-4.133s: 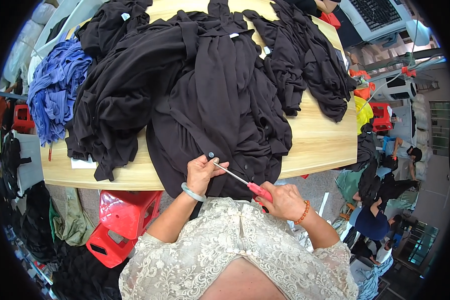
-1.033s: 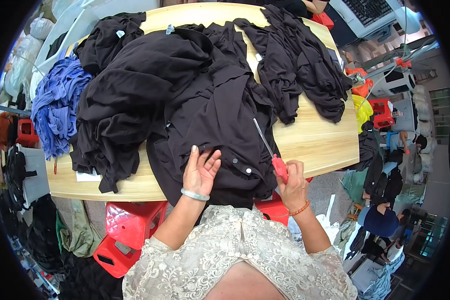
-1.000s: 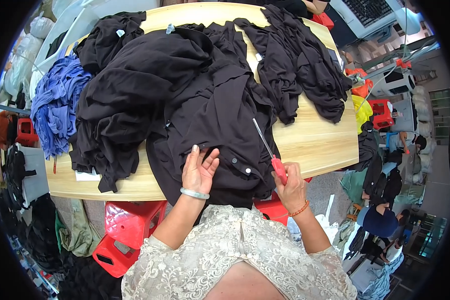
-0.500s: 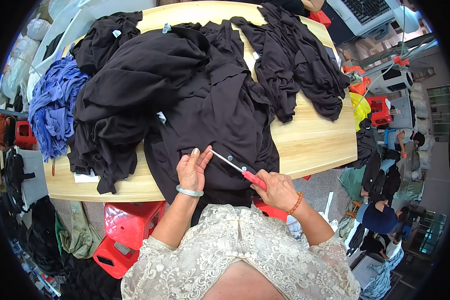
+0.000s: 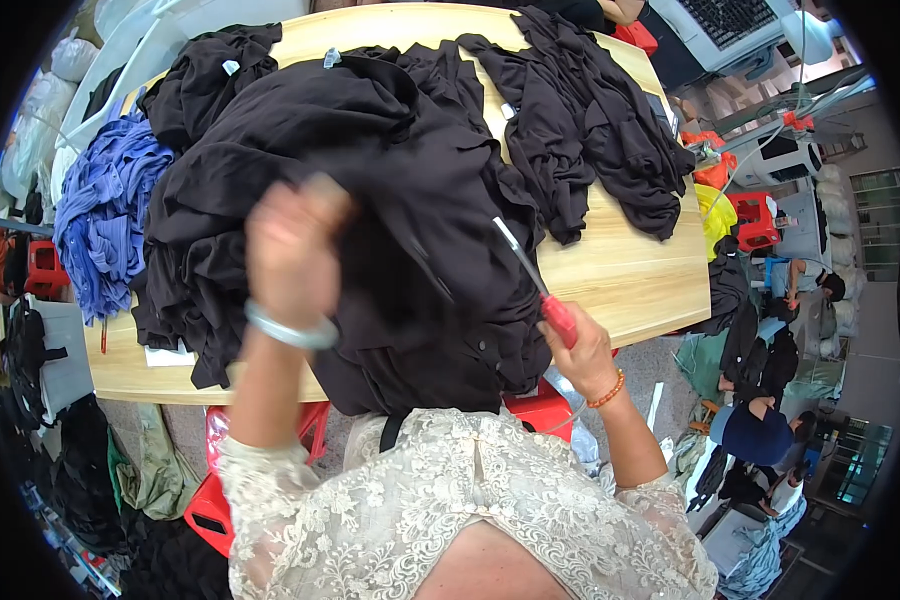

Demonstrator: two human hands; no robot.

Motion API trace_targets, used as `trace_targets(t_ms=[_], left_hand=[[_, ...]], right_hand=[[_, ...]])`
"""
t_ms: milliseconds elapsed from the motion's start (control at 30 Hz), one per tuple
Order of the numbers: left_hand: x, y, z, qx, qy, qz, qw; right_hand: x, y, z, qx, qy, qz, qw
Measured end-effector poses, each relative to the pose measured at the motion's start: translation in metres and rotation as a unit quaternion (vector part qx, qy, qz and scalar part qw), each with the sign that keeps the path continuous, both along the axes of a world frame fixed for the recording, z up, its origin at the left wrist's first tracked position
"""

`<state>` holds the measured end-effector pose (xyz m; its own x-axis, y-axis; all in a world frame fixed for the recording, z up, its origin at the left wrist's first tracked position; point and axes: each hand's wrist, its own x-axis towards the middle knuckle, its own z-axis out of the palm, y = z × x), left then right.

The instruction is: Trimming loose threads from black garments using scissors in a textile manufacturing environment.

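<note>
My right hand (image 5: pixel 585 355) is closed around the red handle of a slim tool (image 5: pixel 559 318) with a straight metal shaft. The shaft points up and away over a black garment (image 5: pixel 450 350), its tip apart from my left hand. Motion smears my left hand (image 5: pixel 295 250), which is over the black cloth at the left of the garment. Its fingers are too blurred to show whether they grip any cloth. The garment spreads over the table's near edge, with dark buttons visible at its lower right. A large heap of black clothing (image 5: pixel 260 150) lies just beyond my left hand.
More black garments (image 5: pixel 600 130) lie at the table's far right. A crumpled blue striped garment (image 5: pixel 110 215) hangs over the left side of the pale wooden table (image 5: pixel 650 280). Red stools (image 5: pixel 545 410) stand by the near edge. Other people (image 5: pixel 755 435) are at the right.
My left hand has swung up and left, away from the tool tip. My right hand has moved slightly up and right with the tool. The garment's near part has shifted, and its bright buttons no longer show.
</note>
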<state>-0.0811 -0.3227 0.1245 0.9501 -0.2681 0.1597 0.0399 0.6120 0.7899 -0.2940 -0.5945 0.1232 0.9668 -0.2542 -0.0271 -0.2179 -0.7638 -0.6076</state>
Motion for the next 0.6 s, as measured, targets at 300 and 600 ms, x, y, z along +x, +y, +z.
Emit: trace_targets(t_ms=[300, 600], left_hand=[[0.127, 0.167, 0.022, 0.202, 0.045, 0.429, 0.879], [-0.131, -0.007, -0.062, 0.533, -0.306, -0.019, 0.789]], right_hand=[[-0.018, -0.013, -0.014, -0.021, 0.041, -0.026, 0.999], [-0.031, -0.015, -0.022, -0.049, 0.108, 0.035, 0.992]])
